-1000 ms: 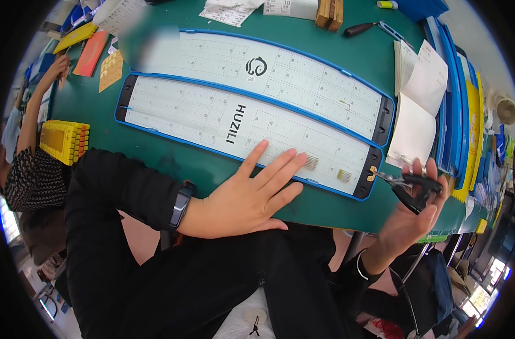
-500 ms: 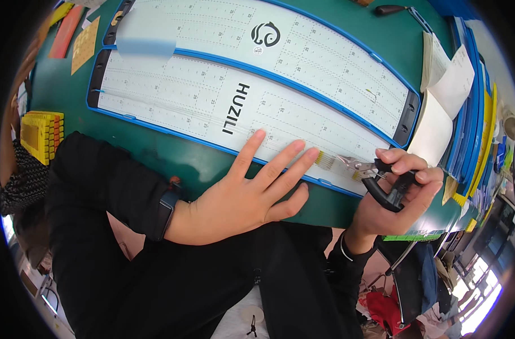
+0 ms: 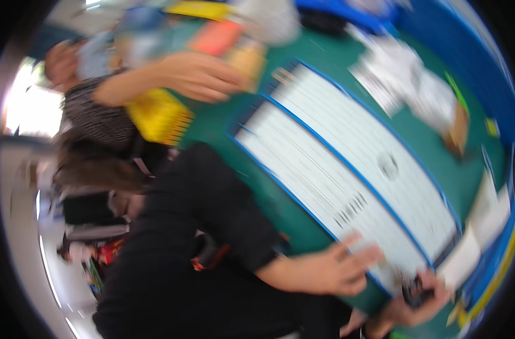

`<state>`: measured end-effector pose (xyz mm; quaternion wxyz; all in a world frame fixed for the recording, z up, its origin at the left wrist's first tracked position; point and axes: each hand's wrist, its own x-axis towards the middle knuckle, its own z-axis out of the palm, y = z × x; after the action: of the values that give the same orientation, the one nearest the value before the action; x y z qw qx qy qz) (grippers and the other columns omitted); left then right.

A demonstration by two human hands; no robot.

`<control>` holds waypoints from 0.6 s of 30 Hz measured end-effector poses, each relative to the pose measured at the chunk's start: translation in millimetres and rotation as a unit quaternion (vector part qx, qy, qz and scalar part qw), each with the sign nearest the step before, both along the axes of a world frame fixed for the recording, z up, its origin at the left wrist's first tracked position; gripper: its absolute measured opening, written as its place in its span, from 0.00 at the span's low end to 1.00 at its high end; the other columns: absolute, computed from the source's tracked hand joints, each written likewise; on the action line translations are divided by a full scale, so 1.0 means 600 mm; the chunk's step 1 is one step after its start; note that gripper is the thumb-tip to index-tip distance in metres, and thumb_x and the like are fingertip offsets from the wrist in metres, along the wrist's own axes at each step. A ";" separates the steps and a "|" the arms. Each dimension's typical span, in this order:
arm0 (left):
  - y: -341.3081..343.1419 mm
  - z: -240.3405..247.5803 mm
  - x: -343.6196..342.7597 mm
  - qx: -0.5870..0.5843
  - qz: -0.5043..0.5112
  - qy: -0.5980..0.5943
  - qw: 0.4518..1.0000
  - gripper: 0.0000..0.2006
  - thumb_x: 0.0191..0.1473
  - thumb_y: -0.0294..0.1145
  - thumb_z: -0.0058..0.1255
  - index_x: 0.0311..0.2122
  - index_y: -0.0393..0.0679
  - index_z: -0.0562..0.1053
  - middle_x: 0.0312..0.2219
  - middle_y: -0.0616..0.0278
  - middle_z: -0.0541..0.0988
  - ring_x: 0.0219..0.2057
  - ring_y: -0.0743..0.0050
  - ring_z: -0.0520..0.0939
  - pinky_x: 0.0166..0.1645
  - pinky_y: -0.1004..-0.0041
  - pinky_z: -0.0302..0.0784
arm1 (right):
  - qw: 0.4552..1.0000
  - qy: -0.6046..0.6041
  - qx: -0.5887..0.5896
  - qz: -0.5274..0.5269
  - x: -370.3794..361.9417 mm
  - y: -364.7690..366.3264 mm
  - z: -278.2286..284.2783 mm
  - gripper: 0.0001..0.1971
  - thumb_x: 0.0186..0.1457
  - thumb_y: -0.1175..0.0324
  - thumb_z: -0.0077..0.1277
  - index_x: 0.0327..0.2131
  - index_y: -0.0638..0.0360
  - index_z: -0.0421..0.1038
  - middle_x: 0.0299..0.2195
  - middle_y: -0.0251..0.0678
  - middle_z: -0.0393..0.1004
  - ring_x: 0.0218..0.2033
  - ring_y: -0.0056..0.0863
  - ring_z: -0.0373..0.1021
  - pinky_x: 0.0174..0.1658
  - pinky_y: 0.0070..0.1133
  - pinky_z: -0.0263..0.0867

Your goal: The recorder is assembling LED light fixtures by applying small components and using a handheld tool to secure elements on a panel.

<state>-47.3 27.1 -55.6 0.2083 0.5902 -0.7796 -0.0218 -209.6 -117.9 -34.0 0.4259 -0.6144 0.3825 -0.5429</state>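
Fast motion smears the whole view. My left hand lies over the lower right end of the nearer white board, fingers spread and nothing held in them. This long board has a blue frame and printed lines. Beside that hand, at the board's near right corner, my right hand is closed round black-handled pliers. Their jaws point toward the left hand and are too blurred to read. A second white board with a blue frame lies alongside on the far side.
At the upper left, another person's hand reaches over the green table. Near it are a yellow ridged box and an orange-red item. White bags lie at the back right, open paper at the right edge.
The view has swung left, so boards and my hands sit lower and farther right. The other person's arm and reaching hand now show plainly. The pliers stay in my right hand.
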 end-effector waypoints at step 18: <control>0.005 0.041 0.048 0.101 -0.092 0.054 0.989 0.44 0.40 0.52 0.60 0.59 0.43 0.53 0.62 0.36 0.49 0.63 0.39 0.52 0.59 0.32 0.38 | 0.997 -0.063 -0.016 -0.038 0.060 0.010 0.026 0.18 0.63 0.59 0.32 0.26 0.63 0.57 0.21 0.43 0.64 0.22 0.37 0.65 0.29 0.30 0.68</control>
<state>-18.4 29.8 -30.9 0.1872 0.5319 -0.8119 -0.1512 -173.4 -112.1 -18.7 0.4185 -0.5708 0.3689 -0.6024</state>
